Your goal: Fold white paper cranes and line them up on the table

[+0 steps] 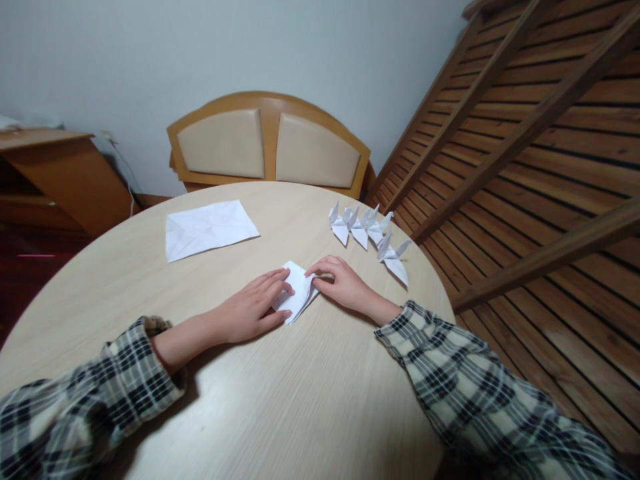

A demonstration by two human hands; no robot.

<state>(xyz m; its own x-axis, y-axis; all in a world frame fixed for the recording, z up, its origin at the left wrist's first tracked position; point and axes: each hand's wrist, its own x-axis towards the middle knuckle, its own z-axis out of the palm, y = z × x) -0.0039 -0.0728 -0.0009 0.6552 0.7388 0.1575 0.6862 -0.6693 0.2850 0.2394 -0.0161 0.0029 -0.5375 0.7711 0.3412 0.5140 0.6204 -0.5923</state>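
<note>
A small folded white paper [298,291] lies on the round pale wooden table [280,393], near its middle. My left hand [250,310] rests flat on the paper's left part, fingers stretched out and pressing it down. My right hand [340,280] touches its right edge, fingers curled, fingertips pushing on the fold. Both sleeves are plaid.
A flat white sheet [207,228] lies at the back left of the table. Several folded paper cranes [367,233] stand at the back right near the edge. A wooden chair [270,143] stands behind the table. A slatted wooden frame [525,147] leans on the right.
</note>
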